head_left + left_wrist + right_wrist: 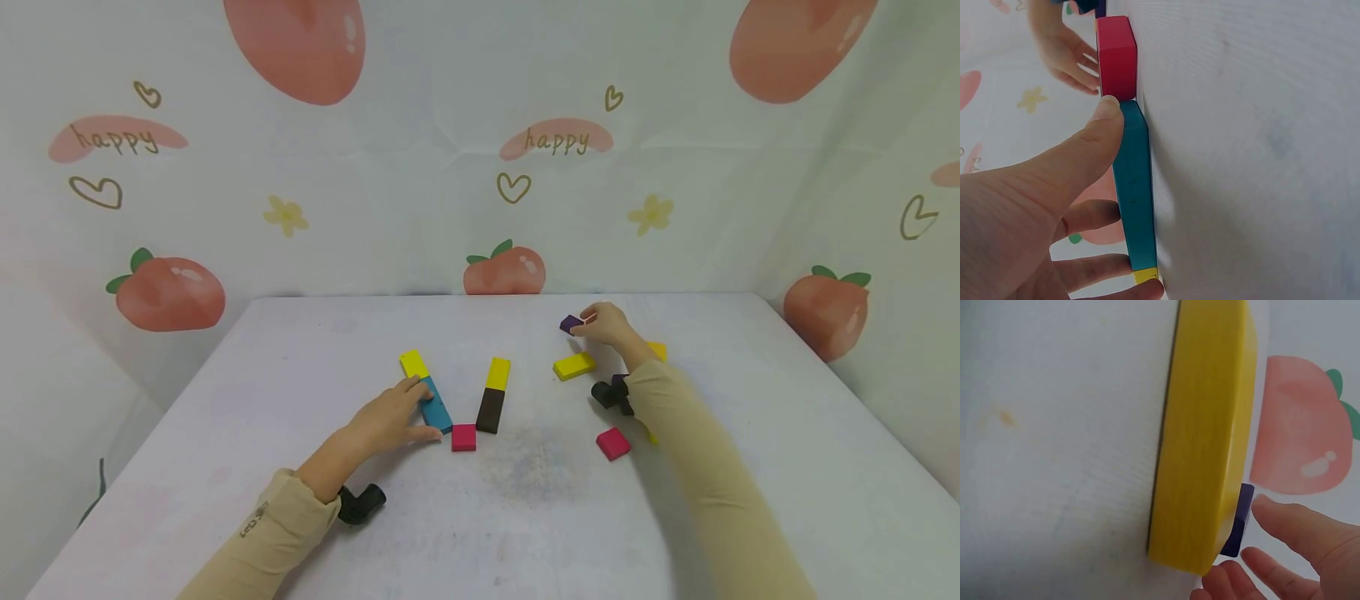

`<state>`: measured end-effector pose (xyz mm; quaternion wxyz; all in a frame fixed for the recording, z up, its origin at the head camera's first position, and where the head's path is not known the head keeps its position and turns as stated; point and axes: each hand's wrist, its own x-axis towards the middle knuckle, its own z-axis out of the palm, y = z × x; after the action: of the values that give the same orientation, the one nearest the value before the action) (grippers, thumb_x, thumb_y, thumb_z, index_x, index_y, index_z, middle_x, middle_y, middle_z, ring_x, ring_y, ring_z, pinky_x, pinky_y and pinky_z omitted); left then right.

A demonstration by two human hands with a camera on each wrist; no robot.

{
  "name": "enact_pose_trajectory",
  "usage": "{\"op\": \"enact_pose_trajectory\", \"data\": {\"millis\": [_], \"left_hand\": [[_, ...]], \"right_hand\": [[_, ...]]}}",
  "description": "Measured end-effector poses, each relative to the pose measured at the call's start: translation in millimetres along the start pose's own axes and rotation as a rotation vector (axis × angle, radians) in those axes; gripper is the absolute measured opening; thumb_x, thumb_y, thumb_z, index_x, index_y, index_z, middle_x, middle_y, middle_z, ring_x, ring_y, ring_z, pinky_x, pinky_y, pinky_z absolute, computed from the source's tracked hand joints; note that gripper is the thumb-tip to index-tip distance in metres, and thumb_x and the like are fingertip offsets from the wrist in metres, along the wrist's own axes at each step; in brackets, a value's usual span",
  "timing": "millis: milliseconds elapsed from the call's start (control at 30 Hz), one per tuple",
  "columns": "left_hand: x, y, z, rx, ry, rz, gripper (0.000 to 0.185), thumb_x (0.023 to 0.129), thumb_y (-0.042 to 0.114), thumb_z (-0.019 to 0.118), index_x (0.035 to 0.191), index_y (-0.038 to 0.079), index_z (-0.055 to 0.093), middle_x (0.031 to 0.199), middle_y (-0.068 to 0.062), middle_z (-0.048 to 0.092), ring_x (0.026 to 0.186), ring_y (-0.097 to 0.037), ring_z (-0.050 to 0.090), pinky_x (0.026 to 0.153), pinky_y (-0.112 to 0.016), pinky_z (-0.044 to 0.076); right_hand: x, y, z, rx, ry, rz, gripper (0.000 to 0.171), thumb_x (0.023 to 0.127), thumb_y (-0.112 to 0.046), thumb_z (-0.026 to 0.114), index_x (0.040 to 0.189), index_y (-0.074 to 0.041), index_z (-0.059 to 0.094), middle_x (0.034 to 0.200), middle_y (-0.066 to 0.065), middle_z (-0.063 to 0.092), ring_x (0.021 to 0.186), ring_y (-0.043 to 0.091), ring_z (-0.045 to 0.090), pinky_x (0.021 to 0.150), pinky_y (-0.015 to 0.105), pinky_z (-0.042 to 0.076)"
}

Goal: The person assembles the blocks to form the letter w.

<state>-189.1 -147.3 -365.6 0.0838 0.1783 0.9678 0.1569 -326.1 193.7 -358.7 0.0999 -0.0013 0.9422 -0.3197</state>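
My left hand (386, 417) lies spread along a blue block (435, 408), fingers across it; in the left wrist view the thumb rests at its end. A yellow block (413, 363) continues from the blue block's far end, and a pink-red square block (463, 437) sits by its near end. My right hand (607, 323), farther back, pinches a small purple block (570, 324) between thumb and index fingertips. In the right wrist view, a large yellow block (1200, 437) partly hides the purple block (1239, 525).
Between the hands, another yellow block (498, 374) joins a dark brown block (491, 410). One more pink-red block (613, 444) and a partly hidden yellow block (657, 351) lie beside the right forearm. Black wrist cameras (362, 504) hang under the sleeves. A printed curtain stands behind the white table.
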Motion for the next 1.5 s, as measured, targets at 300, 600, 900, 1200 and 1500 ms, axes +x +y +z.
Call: {"op": "enact_pose_trajectory", "data": {"millis": [300, 600, 900, 1200, 1500], "left_hand": [[0.6, 0.0, -0.3, 0.003, 0.004, 0.007, 0.059, 0.079, 0.036, 0.073, 0.123, 0.004, 0.051, 0.141, -0.024, 0.041, 0.121, -0.042, 0.049, 0.098, -0.05, 0.046], [0.7, -0.5, 0.2, -0.008, 0.003, 0.003, 0.059, 0.079, 0.036, 0.073, 0.123, 0.004, 0.052, 0.141, -0.025, 0.04, 0.121, -0.042, 0.049, 0.099, -0.051, 0.045], [0.9, -1.9, 0.7, -0.01, 0.005, 0.009, 0.06, 0.079, 0.036, 0.073, 0.123, 0.003, 0.052, 0.141, -0.025, 0.041, 0.121, -0.042, 0.049, 0.099, -0.051, 0.045], [1.3, -2.2, 1.7, -0.006, 0.01, 0.014, 0.059, 0.079, 0.036, 0.073, 0.124, 0.003, 0.052, 0.141, -0.025, 0.041, 0.12, -0.043, 0.05, 0.098, -0.051, 0.046], [0.6, -1.4, 0.9, -0.009, 0.009, 0.016, 0.059, 0.079, 0.036, 0.073, 0.123, 0.004, 0.051, 0.141, -0.026, 0.04, 0.121, -0.043, 0.049, 0.099, -0.051, 0.045]], "right_hand": [[0.7, -2.1, 1.5, 0.002, -0.016, 0.036, 0.05, 0.091, -0.022, 0.057, 0.128, 0.009, 0.045, 0.127, 0.028, 0.048, 0.114, 0.038, 0.048, 0.103, 0.045, 0.043], [2.9, -2.9, 3.9, -0.015, -0.011, 0.061, 0.048, 0.09, -0.021, 0.059, 0.126, 0.007, 0.047, 0.124, 0.026, 0.05, 0.111, 0.035, 0.049, 0.103, 0.043, 0.043], [3.0, -3.8, 5.6, -0.034, 0.021, 0.048, 0.044, 0.09, -0.019, 0.06, 0.122, 0.009, 0.05, 0.121, 0.026, 0.053, 0.106, 0.033, 0.051, 0.099, 0.041, 0.046], [-3.7, -6.0, 5.0, -0.004, 0.047, 0.045, 0.042, 0.091, -0.019, 0.059, 0.121, 0.008, 0.051, 0.118, 0.025, 0.053, 0.102, 0.032, 0.05, 0.099, 0.041, 0.046], [-1.0, -2.7, 2.6, -0.019, 0.035, -0.006, 0.04, 0.088, -0.02, 0.062, 0.117, 0.007, 0.055, 0.116, 0.025, 0.057, 0.099, 0.031, 0.053, 0.091, 0.038, 0.048]]}}
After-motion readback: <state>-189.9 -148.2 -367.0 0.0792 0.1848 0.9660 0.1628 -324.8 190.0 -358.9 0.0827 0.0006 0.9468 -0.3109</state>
